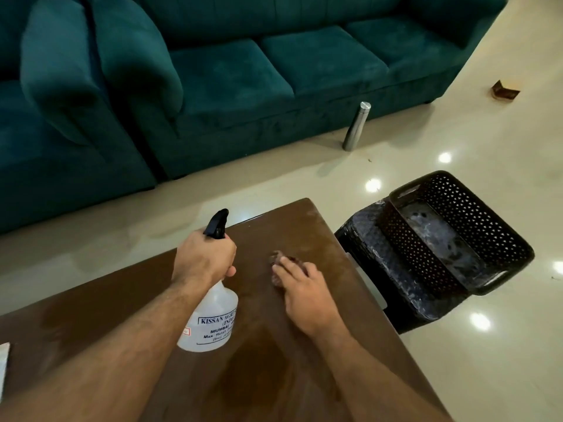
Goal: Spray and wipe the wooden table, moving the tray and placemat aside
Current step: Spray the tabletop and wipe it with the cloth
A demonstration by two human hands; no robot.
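Note:
The brown wooden table (307,233) fills the lower middle of the view, with darker wet patches near me. My left hand (204,257) grips the neck of a clear spray bottle (213,321) with a black trigger head, held above the table. My right hand (304,293) lies flat on a small brownish cloth (277,259), pressing it onto the tabletop near the far right part. A black perforated tray (475,226) sits on a dark placemat (365,239) on a black stool, right of the table.
A teal sofa (274,71) stands beyond the table across the glossy cream floor. A steel bottle (355,126) stands on the floor by the sofa. A small brown object (504,92) lies on the floor at the far right. A white edge (3,367) shows at the left.

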